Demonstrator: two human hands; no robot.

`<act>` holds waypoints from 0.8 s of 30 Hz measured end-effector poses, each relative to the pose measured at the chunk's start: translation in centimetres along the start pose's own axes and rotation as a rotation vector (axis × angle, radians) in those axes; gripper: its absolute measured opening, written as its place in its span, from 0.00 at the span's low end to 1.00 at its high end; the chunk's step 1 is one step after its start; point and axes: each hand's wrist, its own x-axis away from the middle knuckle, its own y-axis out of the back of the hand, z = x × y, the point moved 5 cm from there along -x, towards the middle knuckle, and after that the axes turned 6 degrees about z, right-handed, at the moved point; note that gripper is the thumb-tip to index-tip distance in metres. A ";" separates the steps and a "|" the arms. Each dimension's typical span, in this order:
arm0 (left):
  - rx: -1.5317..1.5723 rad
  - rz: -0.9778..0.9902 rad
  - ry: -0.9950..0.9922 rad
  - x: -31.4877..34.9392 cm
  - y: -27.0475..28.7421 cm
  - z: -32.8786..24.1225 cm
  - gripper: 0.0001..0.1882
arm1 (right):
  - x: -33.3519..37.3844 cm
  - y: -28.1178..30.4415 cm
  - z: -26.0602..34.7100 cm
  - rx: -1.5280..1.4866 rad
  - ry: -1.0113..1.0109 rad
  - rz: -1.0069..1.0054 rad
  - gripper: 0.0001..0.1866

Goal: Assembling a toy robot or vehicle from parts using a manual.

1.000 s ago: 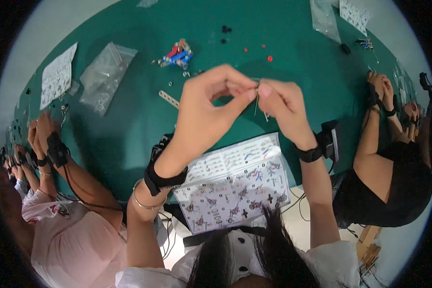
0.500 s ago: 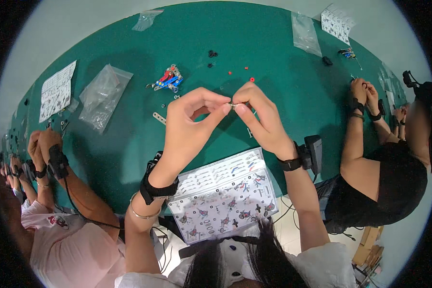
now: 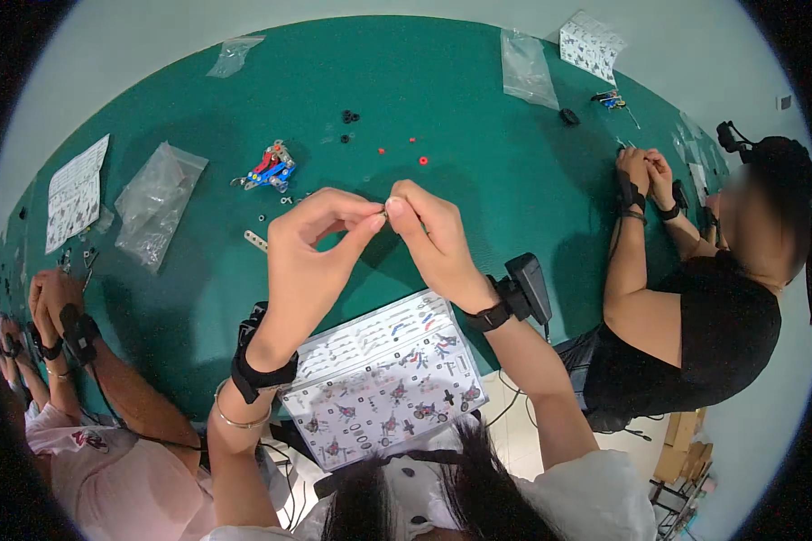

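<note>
My left hand (image 3: 320,242) and my right hand (image 3: 435,242) meet above the table, both closed in a pinch. Between their fingertips sits a small metal part (image 3: 384,214), mostly covered, so its exact kind does not show. Left of my hands lies a partly built model (image 3: 273,169) of red, blue and grey pieces. A pale perforated strip (image 3: 255,241) lies beside my left hand, with several small nuts (image 3: 287,200) nearby. Beyond the hands are small red rings (image 3: 423,160) and small black parts (image 3: 349,117). Below them rests a printed instruction sheet (image 3: 383,374) with assembly pictures.
The green table (image 3: 460,99) curves away ahead. Clear plastic bags (image 3: 162,206) lie left and at the far edge, near another printed sheet (image 3: 592,47). People work on both sides; a co-worker's hands (image 3: 645,171) are at right, another's hands (image 3: 56,302) at left.
The view has shifted, so the table things appear further left. My right fingers have moved over the small metal part, which shows less now. Both hands still pinch it.
</note>
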 end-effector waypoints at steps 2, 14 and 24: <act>-0.001 0.000 -0.002 -0.1 -0.1 0.0 0.03 | 0.0 0.1 -0.3 -0.027 -0.017 0.019 0.12; 0.010 -0.019 -0.010 -0.3 0.7 0.2 0.03 | -0.3 0.2 0.7 0.028 0.045 0.023 0.08; -0.149 -0.020 -0.141 -0.2 -0.1 -0.2 0.03 | 0.2 0.0 -1.6 -0.075 -0.133 0.106 0.13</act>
